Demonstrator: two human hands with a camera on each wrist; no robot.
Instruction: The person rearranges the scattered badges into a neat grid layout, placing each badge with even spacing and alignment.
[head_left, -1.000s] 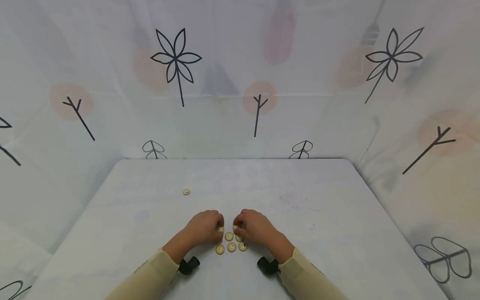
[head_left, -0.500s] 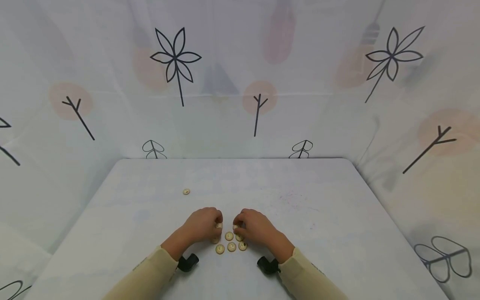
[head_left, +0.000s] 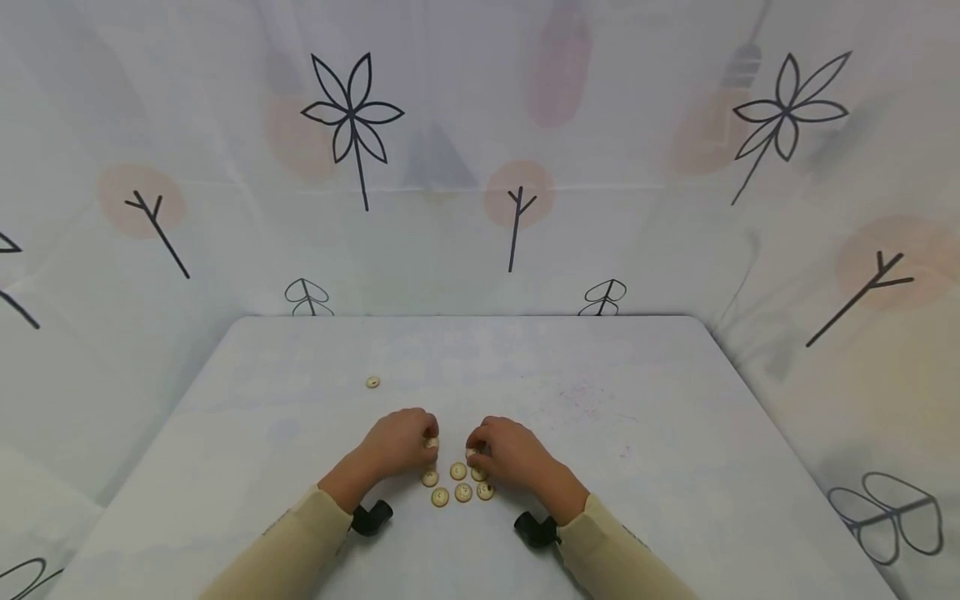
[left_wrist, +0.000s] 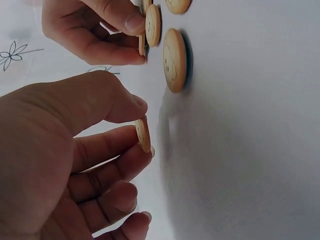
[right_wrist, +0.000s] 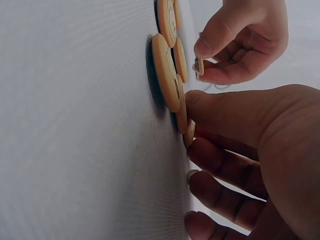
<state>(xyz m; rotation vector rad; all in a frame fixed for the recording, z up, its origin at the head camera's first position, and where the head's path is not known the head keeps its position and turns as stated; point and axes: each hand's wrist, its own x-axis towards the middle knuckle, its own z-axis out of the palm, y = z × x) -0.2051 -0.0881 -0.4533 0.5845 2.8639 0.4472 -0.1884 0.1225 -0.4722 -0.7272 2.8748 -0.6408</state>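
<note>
My left hand (head_left: 396,443) pinches a small round wooden disc (left_wrist: 143,135) on edge between thumb and fingertips, just above the white table. Some line marking shows on that disc's face. To the right, my right hand (head_left: 512,452) has thumb and index finger on another wooden disc (right_wrist: 189,134) low at the table, at the far side of the group. Between and in front of the hands lie several like discs in two rows, among them a near-row disc (head_left: 463,492) and a left-hand disc (head_left: 430,478). The right fingers partly cover one disc (head_left: 479,474).
One more wooden disc (head_left: 372,382) lies apart, farther back and left on the white table (head_left: 637,383). A printed cloth (head_left: 442,242) with plant drawings hangs around the table's back and sides. Each wrist wears a black camera, such as the left camera (head_left: 372,517).
My left hand has moved left and slightly away from me with its disc, uncovering the disc at the left of the group. The right hand stays in place, still on its disc.
</note>
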